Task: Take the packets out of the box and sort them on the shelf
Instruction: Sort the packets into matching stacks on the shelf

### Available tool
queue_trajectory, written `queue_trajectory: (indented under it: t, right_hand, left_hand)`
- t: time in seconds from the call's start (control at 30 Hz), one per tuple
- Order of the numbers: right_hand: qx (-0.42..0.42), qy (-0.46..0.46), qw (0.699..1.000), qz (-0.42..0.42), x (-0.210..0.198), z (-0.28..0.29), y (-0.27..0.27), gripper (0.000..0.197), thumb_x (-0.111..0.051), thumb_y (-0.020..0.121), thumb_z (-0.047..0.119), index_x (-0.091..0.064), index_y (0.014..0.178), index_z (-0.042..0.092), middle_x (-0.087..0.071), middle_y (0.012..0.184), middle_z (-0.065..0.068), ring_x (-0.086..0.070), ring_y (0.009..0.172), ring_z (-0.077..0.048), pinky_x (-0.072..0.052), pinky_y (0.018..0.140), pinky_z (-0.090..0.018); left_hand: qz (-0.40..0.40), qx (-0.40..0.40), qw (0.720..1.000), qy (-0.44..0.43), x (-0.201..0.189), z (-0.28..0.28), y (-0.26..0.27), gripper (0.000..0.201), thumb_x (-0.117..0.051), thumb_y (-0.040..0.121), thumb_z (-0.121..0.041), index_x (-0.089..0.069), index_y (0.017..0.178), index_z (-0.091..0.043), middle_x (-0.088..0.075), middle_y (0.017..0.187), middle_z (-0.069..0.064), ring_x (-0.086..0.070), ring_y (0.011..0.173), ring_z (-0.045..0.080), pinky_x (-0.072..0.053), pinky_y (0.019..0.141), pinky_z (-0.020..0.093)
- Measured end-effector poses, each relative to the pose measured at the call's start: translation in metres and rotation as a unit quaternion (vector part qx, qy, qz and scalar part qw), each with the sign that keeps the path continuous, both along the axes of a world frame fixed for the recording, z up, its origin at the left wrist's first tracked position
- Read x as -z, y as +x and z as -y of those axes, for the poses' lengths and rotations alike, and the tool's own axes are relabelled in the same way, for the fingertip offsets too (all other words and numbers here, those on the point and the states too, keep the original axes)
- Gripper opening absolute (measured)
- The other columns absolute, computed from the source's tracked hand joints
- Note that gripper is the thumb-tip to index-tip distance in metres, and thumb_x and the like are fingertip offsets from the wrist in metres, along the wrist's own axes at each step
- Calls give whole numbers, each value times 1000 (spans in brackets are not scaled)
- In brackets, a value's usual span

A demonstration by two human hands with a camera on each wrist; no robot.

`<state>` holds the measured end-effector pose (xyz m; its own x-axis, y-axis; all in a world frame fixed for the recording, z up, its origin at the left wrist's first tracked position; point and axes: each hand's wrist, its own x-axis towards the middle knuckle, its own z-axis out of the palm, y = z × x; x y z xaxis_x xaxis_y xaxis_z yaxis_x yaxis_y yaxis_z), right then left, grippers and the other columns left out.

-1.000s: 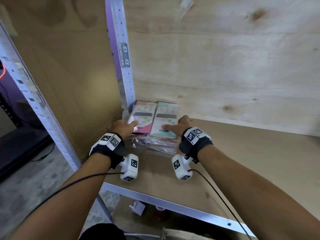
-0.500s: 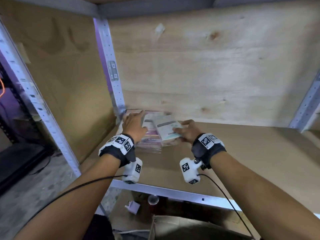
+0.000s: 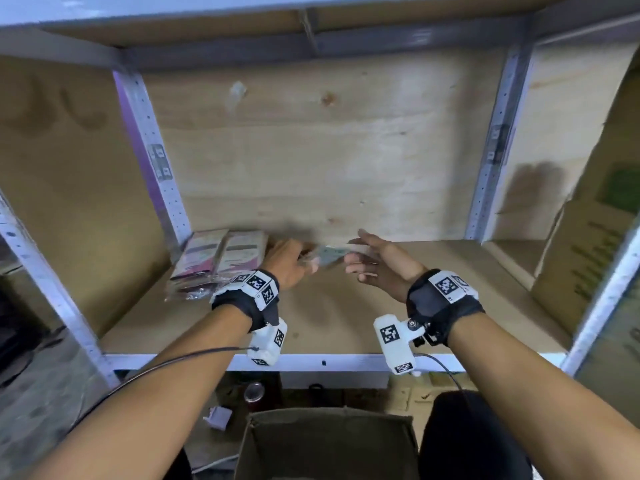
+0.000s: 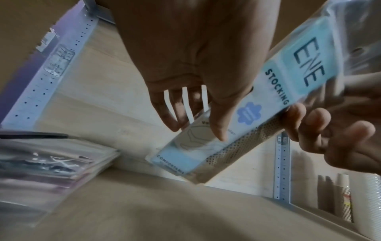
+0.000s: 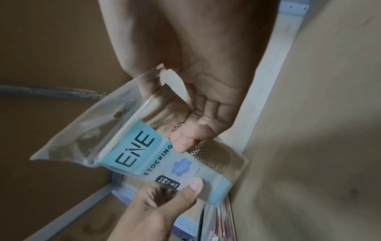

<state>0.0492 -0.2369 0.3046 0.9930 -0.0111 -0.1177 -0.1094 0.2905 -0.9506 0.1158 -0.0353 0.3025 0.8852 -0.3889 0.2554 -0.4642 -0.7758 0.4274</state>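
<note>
A light-blue stocking packet in clear plastic hangs above the shelf board, held between both hands. My left hand pinches its lower end, thumb on the printed face and fingers behind. My right hand pinches the upper part, thumb on the front. The same packet shows "ENE STOCKING". Two stacks of pink packets lie in the shelf's back left corner. The open cardboard box stands on the floor below the shelf.
Metal uprights frame the bay, and a white front rail edges the board. A large cardboard carton stands at the right. A can sits under the shelf. Stacked paper cups stand beyond the right upright.
The blue packet has come off the stack and moved right, held by both hands. The head view has pulled back and up, showing the whole bay.
</note>
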Motion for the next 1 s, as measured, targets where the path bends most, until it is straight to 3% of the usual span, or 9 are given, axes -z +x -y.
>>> queue_trajectory:
  t: [0.07,0.17,0.33,0.43,0.57,0.63,0.77,0.87,1.0]
  right_hand:
    - [4,27,1000,2,-1,16,-5,50,-53,93,56,-67,95,8,-73,83,-10,-70,68,-21,-51,55,-26]
    - [22,63,998,11,1,30,-6,61,-41,95,64,-64,96,7,-72,87,-13,-68,69,-24,-49,53,-27]
    - [99,31,994,22,11,47,8,37,-45,100,46,-57,93,12,-54,66,-5,-47,53,-18,-34,51,-28]
    - [127,-127,983,38,27,54,16,17,-63,93,29,-63,85,13,-42,60,3,-35,50,-12,-26,46,-24]
    - [111,-267,956,53,52,60,25,10,-74,86,22,-67,84,15,-61,64,11,-56,49,2,-40,47,-10]
    - [86,-285,954,47,63,62,29,12,-74,85,22,-64,84,17,-61,68,10,-59,60,-4,-44,57,-16]
    - [58,-236,969,30,72,67,35,28,-73,86,13,-62,110,5,-71,102,-11,-69,90,-27,-56,77,-37]
    - [94,-205,974,14,73,70,43,35,-73,85,6,-58,116,1,-68,111,-22,-68,99,-39,-59,82,-47]
    - [128,-209,969,-21,82,80,54,45,-77,80,5,-54,119,2,-67,111,-22,-68,99,-38,-57,87,-52]
  left_hand:
    - [2,4,1000,-23,2,11,-2,17,-73,86,-21,-73,99,-9,-75,97,11,-68,84,27,-47,70,25]
    - [-18,33,997,-66,6,23,1,24,-73,87,-22,-75,107,-9,-76,106,8,-71,94,26,-56,88,38]
    - [-101,118,971,-180,21,43,15,25,-71,90,-13,-72,115,-14,-74,116,3,-71,104,18,-55,97,40]
    - [-181,145,940,-250,31,52,22,25,-70,91,-11,-70,115,-16,-73,117,5,-71,100,12,-57,85,28]
    - [-225,127,915,-310,45,62,34,17,-69,92,-15,-72,109,-14,-77,100,-2,-69,85,15,-53,62,18]
    - [-248,105,899,-346,53,67,42,15,-70,92,-18,-73,105,-12,-78,96,-1,-66,84,22,-52,65,24]
    - [-308,75,856,-407,71,73,54,26,-72,91,-19,-71,113,-7,-76,110,11,-68,105,37,-52,94,49]
    - [-337,72,827,-444,76,77,61,31,-70,91,-16,-65,119,-3,-74,115,13,-72,105,27,-59,90,40]
    - [-407,121,818,-388,75,84,65,43,-74,86,-9,-61,126,-14,-73,119,7,-71,107,23,-59,82,30]
